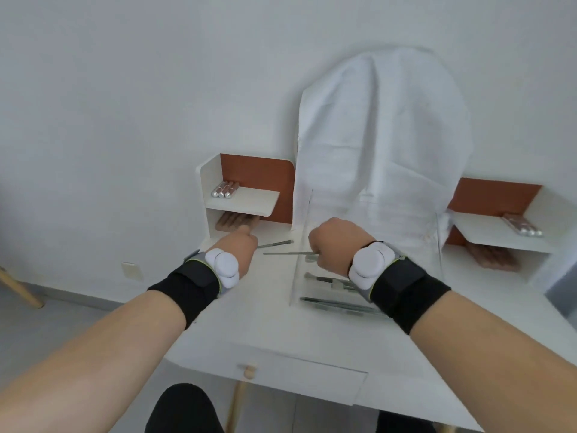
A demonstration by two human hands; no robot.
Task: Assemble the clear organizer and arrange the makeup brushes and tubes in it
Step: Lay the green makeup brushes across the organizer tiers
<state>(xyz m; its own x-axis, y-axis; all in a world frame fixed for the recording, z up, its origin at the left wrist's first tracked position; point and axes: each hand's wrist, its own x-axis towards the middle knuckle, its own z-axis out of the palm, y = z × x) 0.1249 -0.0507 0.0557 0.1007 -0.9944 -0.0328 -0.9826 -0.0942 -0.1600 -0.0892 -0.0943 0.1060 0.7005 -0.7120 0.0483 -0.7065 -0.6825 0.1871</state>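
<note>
My right hand (335, 242) is closed around a thin grey makeup brush (288, 253) that points left, just above the clear organizer (301, 245). The organizer stands on the white dressing table (281, 332), and several grey brushes (331, 281) lie inside it. My left hand (239, 246) reaches toward the low shelf on the left; its fingers are hidden, and another grey brush (276, 244) lies on the table right beside it. Three silver-capped tubes (223, 189) rest on the upper left shelf (249, 200). Pinkish tubes (234, 221) lie under that shelf.
A white cloth (384, 135) drapes the mirror behind the organizer. A right shelf (493, 232) holds a pack of tubes (521, 225), with more pinkish tubes (491, 257) beneath. A drawer knob (248, 371) faces me. A wooden chair leg (18, 287) stands at the far left.
</note>
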